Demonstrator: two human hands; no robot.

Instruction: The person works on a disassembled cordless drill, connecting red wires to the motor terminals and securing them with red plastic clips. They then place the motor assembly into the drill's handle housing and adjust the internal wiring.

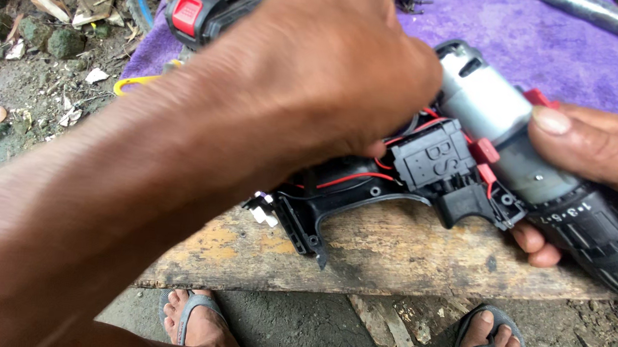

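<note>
Head view: opened drill [466, 183] on wooden board [390, 257], half-shell off, motor [481, 98] and switch block [435, 160] exposed. Right hand [596, 152] clamped on chuck end. Left hand [330, 67] fingertips pinched together at red wires [355, 178] behind switch. Reassembly outstanding, I'd judge.

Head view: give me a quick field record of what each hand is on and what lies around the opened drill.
left hand: fingertips in the opened drill body, at the red wires beside the switch block
right hand: grips the drill's front end, thumb on the gear section, fingers underneath
drill: one shell half off, lying on its side
motor: silver cylinder, exposed
switch block: black, seated above the trigger
support: wooden plank, purple cloth behind
battery pack: black and red, on the cloth, top left
</note>
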